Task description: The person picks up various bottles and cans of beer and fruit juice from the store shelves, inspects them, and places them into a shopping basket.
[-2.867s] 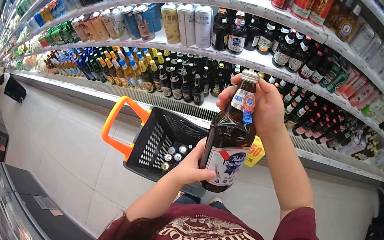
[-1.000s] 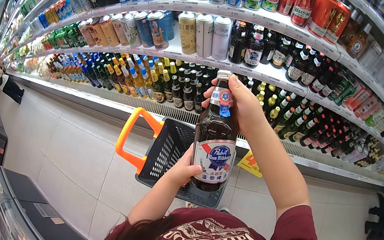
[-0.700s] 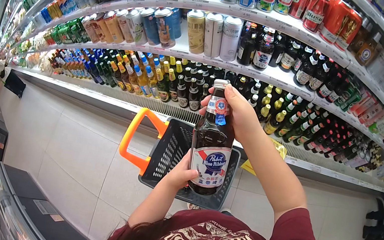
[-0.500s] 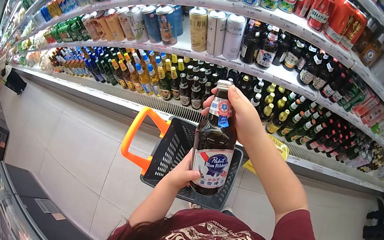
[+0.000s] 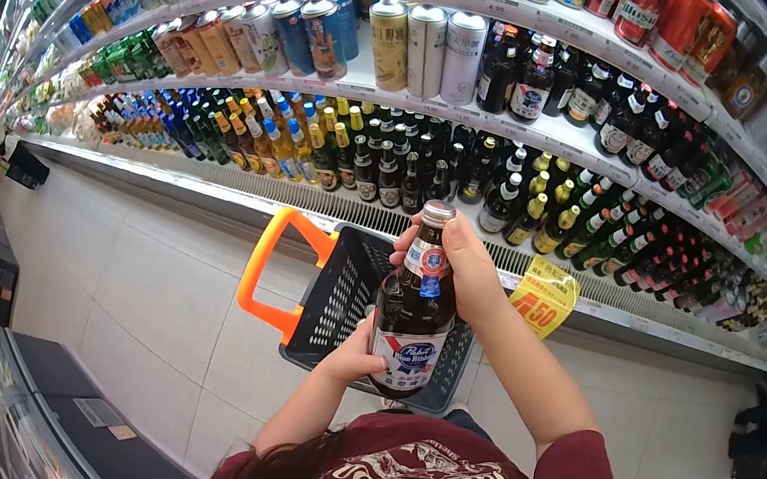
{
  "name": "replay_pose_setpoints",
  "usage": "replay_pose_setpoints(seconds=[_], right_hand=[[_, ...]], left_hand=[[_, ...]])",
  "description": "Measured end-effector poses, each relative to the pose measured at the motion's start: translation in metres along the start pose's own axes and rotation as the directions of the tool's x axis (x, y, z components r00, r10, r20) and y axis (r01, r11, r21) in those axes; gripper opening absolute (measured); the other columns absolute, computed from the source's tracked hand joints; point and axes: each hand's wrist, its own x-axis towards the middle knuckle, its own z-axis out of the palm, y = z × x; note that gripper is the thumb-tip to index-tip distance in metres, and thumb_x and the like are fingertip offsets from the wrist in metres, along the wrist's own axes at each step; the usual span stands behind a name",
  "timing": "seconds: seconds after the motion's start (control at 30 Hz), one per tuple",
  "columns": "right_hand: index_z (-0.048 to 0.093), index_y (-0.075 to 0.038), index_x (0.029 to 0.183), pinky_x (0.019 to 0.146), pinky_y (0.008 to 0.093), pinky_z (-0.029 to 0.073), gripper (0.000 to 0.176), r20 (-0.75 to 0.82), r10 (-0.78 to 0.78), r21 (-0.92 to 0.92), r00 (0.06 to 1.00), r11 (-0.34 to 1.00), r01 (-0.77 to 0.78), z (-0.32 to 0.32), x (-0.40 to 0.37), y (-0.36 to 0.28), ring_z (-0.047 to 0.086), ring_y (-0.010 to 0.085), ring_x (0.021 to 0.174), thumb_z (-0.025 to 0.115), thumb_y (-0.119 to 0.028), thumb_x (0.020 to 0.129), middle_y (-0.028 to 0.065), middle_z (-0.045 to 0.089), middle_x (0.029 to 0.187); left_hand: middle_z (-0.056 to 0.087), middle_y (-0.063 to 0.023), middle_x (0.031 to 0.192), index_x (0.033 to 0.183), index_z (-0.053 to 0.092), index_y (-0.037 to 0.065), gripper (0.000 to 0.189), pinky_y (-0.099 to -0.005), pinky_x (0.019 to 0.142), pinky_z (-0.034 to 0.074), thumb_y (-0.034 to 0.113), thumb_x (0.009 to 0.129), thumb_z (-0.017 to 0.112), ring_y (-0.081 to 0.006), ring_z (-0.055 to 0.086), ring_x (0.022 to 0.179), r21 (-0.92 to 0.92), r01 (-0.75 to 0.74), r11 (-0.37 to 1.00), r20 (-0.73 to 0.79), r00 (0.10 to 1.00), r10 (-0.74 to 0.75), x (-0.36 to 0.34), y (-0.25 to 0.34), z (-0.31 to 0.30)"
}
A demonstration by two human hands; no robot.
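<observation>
A dark brown beer bottle [image 5: 411,320] with a white, red and blue Pabst Blue Ribbon label is held between my hands, neck up and label facing me. My right hand [image 5: 471,259] wraps round its neck just under the silver cap. Lower down, my left hand [image 5: 355,351] grips the bottle's left side, its thumb at the label's edge. Below the bottle stands a dark grey shopping basket [image 5: 341,283] with a raised orange handle [image 5: 258,259]; the bottle hides part of its inside.
Refrigerated shelves [image 5: 377,96] ahead hold rows of cans and bottles. A yellow price tag [image 5: 544,297] hangs from the lowest shelf edge on the right. Behind at left stand dark low cabinets [image 5: 74,391] on the pale tiled floor [image 5: 160,304].
The bottle and both hands have come down slightly, and the right hand has lowered most. More of the yellow price tag shows now. The grip on the bottle is unchanged.
</observation>
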Motion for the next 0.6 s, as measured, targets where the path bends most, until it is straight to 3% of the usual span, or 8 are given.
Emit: replay_pose_setpoints(seconds=[0.13, 0.27, 0.4, 0.53, 0.6], right_hand=[[0.041, -0.003, 0.108, 0.076, 0.0336, 0.047, 0.039, -0.01, -0.048, -0.125, 0.999, 0.991, 0.046, -0.011, -0.007, -0.019, 0.058, 0.0225, 0.085, 0.041, -0.037, 0.089, 0.0131, 0.056, 0.09], [0.039, -0.003, 0.108, 0.078, 0.0334, 0.045, 0.041, 0.033, -0.146, -0.357, 0.989, 0.922, 0.148, -0.036, -0.002, -0.068, 0.056, 0.0213, 0.087, 0.041, -0.039, 0.089, 0.0126, 0.055, 0.091], [0.041, -0.002, 0.104, 0.078, 0.0323, 0.046, 0.035, -0.098, -0.198, -0.449, 0.975, 0.883, 0.134, -0.059, 0.002, -0.13, 0.056, 0.02, 0.088, 0.037, -0.035, 0.091, 0.0113, 0.055, 0.092], [0.043, -0.001, 0.104, 0.074, 0.0308, 0.046, 0.03, -0.182, -0.367, -0.429, 0.912, 0.865, 0.262, -0.11, 0.01, -0.163, 0.056, 0.0187, 0.085, 0.037, -0.029, 0.093, 0.011, 0.055, 0.091], [0.042, -0.002, 0.101, 0.074, 0.03, 0.046, 0.026, -0.247, -0.438, -0.459, 0.864, 0.839, 0.293, -0.146, 0.01, -0.169, 0.056, 0.0179, 0.084, 0.038, -0.027, 0.093, 0.0109, 0.055, 0.09]], left_hand=[[0.043, -0.0107, 0.122, 0.131, 0.021, 0.002, 0.098, -0.0342, 0.094, 0.034, 0.026, 0.055, 0.077, -0.0193, 0.043, 0.112, -0.031, 0.056, 0.998, 0.017, 0.998, -0.055, 0.019, 0.002, 0.006], [0.042, -0.0094, 0.123, 0.131, 0.022, 0.002, 0.101, -0.0333, 0.097, 0.031, 0.028, 0.051, 0.078, -0.0182, 0.041, 0.113, 0.035, 0.052, 0.998, 0.094, 0.994, -0.055, 0.075, 0.014, 0.027], [0.042, -0.0084, 0.122, 0.132, 0.022, 0.002, 0.098, -0.0325, 0.096, 0.03, 0.025, 0.054, 0.076, -0.0174, 0.04, 0.113, 0.185, 0.022, 0.982, 0.182, 0.982, -0.057, 0.149, 0.027, 0.044], [0.046, -0.0089, 0.119, 0.132, 0.023, 0.006, 0.085, -0.0307, 0.092, 0.035, 0.023, 0.064, 0.071, -0.0183, 0.044, 0.11, 0.281, -0.023, 0.959, 0.285, 0.956, -0.061, 0.222, 0.028, 0.058], [0.046, -0.0096, 0.119, 0.132, 0.023, 0.004, 0.083, -0.0314, 0.092, 0.035, 0.018, 0.065, 0.07, -0.0178, 0.043, 0.11, 0.325, -0.022, 0.945, 0.223, 0.973, -0.054, 0.242, 0.03, 0.075]])
